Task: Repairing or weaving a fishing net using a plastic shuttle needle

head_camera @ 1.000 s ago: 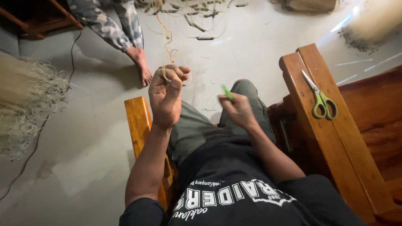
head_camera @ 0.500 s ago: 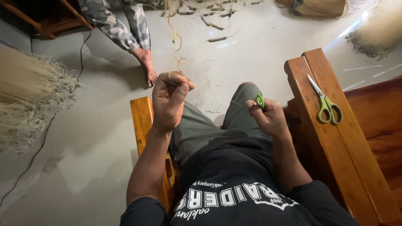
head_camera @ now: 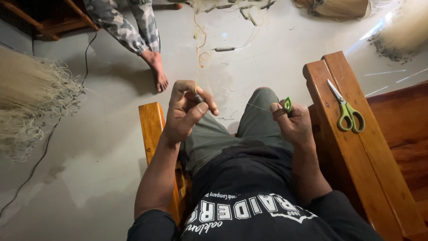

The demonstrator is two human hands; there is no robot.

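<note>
Fishing line (head_camera: 196, 58), pale and thin, ran from the left hand (head_camera: 186, 111) toward 12 o'clock across the grey floor (head_camera: 89, 147), up to a tangle of net and floats (head_camera: 232, 6) at the top edge; left hand was closed, thumb and fingers pinching the strand at a small dark knot or weight, exact kind not resolvable; a finer strand (head_camera: 257, 106) stretched from there toward 3 o'clock to the right hand (head_camera: 292, 122); right hand was closed around a small green netting needle (head_camera: 288, 105), its tip standing up between the fingers. Both hands were held above the person's grey-trousered knee (head_camera: 261, 111), well apart from each other. Green-handled scissors (head_camera: 345, 111) lay shut on the wooden armrest (head_camera: 379, 178) at 3 o'clock of the right hand, near but not touching it; a second wooden armrest (head_camera: 150, 129) sat beneath the left forearm. Heap of pale net (head_camera: 26, 102) lay at 9 o'clock; another person's bare foot (head_camera: 157, 71) and camouflage trouser leg (head_camera: 122, 24) stood at 11 o'clock, just beside the line.
</note>
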